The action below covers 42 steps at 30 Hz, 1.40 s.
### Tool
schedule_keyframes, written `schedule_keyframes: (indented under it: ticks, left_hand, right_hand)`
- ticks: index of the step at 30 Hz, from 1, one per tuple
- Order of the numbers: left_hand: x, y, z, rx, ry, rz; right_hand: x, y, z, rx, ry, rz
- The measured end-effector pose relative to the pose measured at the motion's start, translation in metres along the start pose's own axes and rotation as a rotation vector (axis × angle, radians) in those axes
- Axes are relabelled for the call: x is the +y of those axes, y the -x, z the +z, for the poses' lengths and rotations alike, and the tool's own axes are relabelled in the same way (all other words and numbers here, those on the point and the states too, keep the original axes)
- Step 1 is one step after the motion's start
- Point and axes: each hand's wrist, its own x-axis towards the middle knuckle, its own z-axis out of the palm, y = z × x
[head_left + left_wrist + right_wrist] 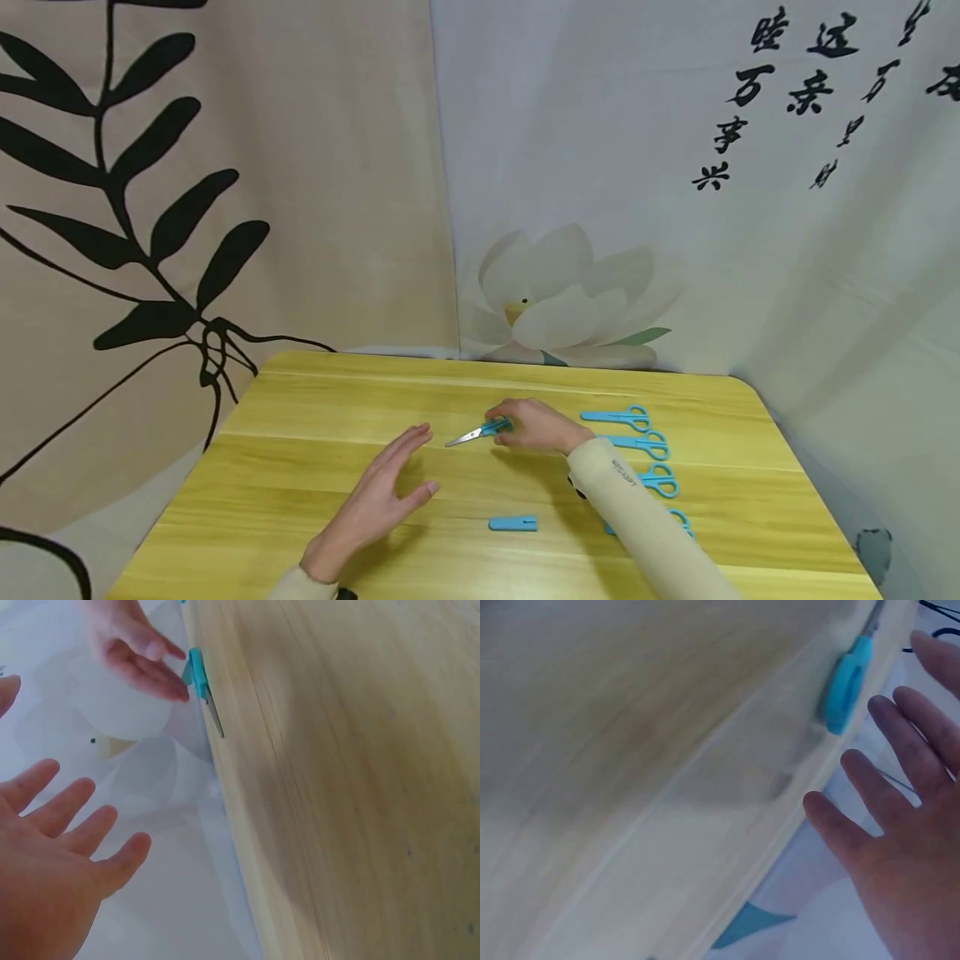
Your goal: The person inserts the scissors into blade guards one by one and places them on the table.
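A small pair of scissors (491, 427) with blue handles and a bare metal blade lies near the far middle of the table, its tip pointing left. My right hand (536, 425) is just over its handles. In the right wrist view the fingers (904, 742) are spread and straight, with the blue handles (847, 686) beyond the fingertips. My left hand (378, 496) hovers left of the scissors, palm turned inward, fingers extended and holding nothing. A blue blade cover (513, 523) lies by itself nearer the front, between the two arms.
At the right stands a column of several blue scissors, the farthest pair (630, 417) with its blade covered; my right sleeve (637, 517) partly hides the nearer ones. Behind the wooden table (315, 417) hangs a printed curtain (360, 208).
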Motion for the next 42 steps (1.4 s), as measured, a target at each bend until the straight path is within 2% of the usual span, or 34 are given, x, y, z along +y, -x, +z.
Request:
schedule_keyframes:
  ticks: [6,10,14,21,28,35,42]
  left_hand:
    - [0.000,0.000,0.002,-0.034,0.022,-0.016]
    - [-0.001,0.001,0.002,-0.040,0.013,-0.034]
    - [-0.002,0.001,0.001,-0.042,0.006,-0.049]
    - [-0.003,0.001,-0.001,-0.048,-0.007,-0.061]
    - [0.000,-0.005,0.002,-0.088,0.000,-0.028]
    - [0.006,-0.011,0.005,-0.135,0.005,-0.012]
    - [0.012,-0.016,0.017,-0.227,0.049,-0.008]
  right_hand:
    - [0.002,-0.018,0.007,-0.002,-0.040,0.016]
    - [0.005,-0.025,0.011,0.011,-0.012,-0.036]
    - [0.010,-0.029,0.015,0.035,-0.004,-0.090]
    - [0.012,-0.032,0.019,0.062,-0.067,-0.073]
    - [0.010,-0.025,0.014,0.074,-0.049,-0.024]
    - [0.010,-0.011,0.003,0.131,-0.036,0.022]
    - [0.002,0.010,-0.017,0.203,-0.044,0.077]
